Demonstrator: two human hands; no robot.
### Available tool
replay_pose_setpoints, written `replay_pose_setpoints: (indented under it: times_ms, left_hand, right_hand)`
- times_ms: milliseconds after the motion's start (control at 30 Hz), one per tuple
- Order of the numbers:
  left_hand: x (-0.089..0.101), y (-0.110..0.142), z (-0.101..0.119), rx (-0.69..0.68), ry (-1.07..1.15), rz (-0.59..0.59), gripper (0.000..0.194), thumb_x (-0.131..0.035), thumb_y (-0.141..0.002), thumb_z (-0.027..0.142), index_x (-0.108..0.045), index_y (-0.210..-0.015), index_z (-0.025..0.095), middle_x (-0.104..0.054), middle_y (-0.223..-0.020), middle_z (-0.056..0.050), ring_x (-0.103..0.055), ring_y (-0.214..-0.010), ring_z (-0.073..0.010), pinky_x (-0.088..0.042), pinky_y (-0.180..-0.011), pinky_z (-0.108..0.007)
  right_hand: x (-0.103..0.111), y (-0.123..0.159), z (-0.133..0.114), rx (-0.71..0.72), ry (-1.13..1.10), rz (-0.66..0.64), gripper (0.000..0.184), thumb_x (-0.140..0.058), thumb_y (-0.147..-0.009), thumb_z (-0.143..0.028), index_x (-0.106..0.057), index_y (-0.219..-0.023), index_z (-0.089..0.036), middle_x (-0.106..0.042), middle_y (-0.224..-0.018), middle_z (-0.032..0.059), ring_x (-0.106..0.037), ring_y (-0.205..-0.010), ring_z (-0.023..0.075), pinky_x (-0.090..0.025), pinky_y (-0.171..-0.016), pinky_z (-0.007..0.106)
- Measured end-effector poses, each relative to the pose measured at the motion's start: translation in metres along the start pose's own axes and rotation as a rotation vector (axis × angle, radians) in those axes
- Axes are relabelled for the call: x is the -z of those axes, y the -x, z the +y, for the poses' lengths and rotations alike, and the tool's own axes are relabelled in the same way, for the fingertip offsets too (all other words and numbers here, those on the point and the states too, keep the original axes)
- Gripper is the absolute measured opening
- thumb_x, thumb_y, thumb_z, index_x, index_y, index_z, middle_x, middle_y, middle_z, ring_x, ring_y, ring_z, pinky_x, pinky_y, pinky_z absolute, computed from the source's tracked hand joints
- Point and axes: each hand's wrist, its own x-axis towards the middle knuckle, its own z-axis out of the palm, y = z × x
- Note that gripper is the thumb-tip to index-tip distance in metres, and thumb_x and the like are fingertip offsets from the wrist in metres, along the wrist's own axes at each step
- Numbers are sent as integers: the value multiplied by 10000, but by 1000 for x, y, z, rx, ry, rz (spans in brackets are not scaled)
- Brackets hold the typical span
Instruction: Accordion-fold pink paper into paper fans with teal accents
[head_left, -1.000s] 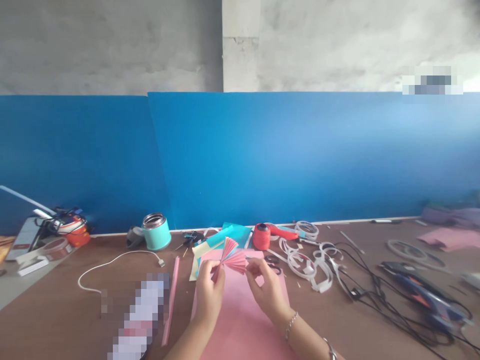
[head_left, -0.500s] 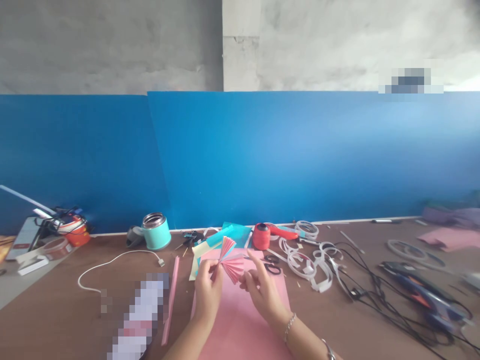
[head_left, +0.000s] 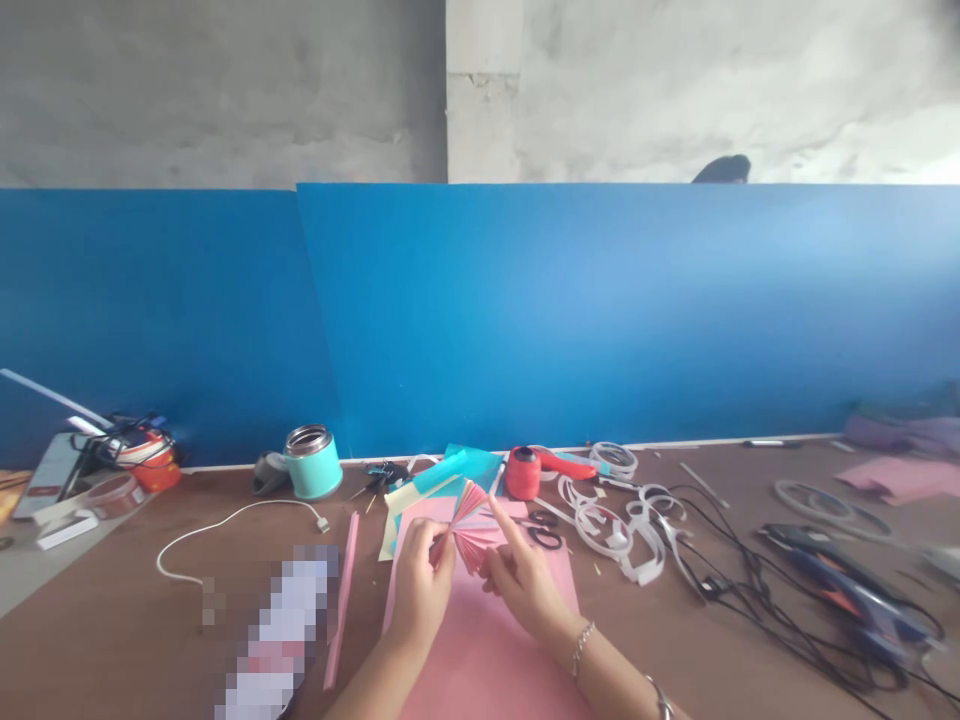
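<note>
A pleated pink paper fan (head_left: 474,535), spread into folds, is held up in front of me above a large pink paper sheet (head_left: 487,650). My left hand (head_left: 426,575) is closed around the gathered middle of the folds. At the fan's outer right side is my right hand (head_left: 521,580), its index finger stretched toward the upper pleats. Its thumb and other fingers are curled at the lower edge of the paper. Scissors with black handles (head_left: 545,535) lie just beyond that hand. Blue and cream papers (head_left: 427,490) rest behind the fan.
A red thread spool (head_left: 523,474) and white strips (head_left: 600,525) lie at the back right. Black cables (head_left: 757,575) run across the right side. On the left stand a turquoise cup (head_left: 312,463) and an orange tub (head_left: 154,465). A narrow pink strip (head_left: 343,600) lies left of the sheet.
My left hand has turned slightly and shifted right with the fan, whose upper pleats now lean toward my right index finger. Beyond the blue partition, the top of a dark head shape shows.
</note>
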Motion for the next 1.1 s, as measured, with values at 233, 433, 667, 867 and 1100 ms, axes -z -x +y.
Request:
replay_pose_setpoints:
  times_ms: [233, 433, 667, 867, 1100]
  left_hand:
    - [-1, 1, -4, 30, 8, 12, 133, -444, -900, 245, -543, -819, 211, -571, -782, -24, -590, -764, -173, -509, -671, -283]
    - [-1, 3, -9, -36, -38, -17, 107, -445, -908, 209, -531, -845, 213, -555, -797, -18, -582, -770, -167, -497, -685, -285]
    - [1, 3, -14, -202, -131, -71, 130, -459, -905, 132, -554, -936, 215, -539, -839, -23, -566, -806, -166, -470, -716, -289]
    - [0, 4, -15, -247, -162, -103, 152, -449, -907, 124, -563, -957, 212, -533, -853, -35, -567, -819, -177, -469, -726, -304]
    - [-2, 3, -13, -169, -83, -85, 132, -460, -907, 176, -585, -922, 216, -552, -847, -40, -589, -812, -178, -497, -711, -299]
  right_hand:
    - [-2, 1, 3, 2, -40, 27, 393, -425, -903, -337, -466, -1271, -206, -686, -687, 1, -674, -610, 179, -558, -623, 323]
    - [0, -1, -3, -107, -138, 98, 410, -356, -931, -515, -471, -1175, -206, -655, -636, -4, -629, -517, 164, -507, -513, 270]
    - [7, -9, -12, -227, -234, 144, 528, -373, -875, -645, -468, -1127, -190, -598, -484, -39, -547, -369, 132, -400, -375, 200]
    - [11, -13, -15, -239, -195, 166, 490, -417, -832, -668, -494, -972, -205, -545, -398, -57, -466, -296, 113, -344, -306, 180]
    - [13, -12, -16, -241, -250, 161, 424, -459, -810, -638, -481, -810, -215, -531, -391, -61, -448, -294, 99, -338, -304, 178]
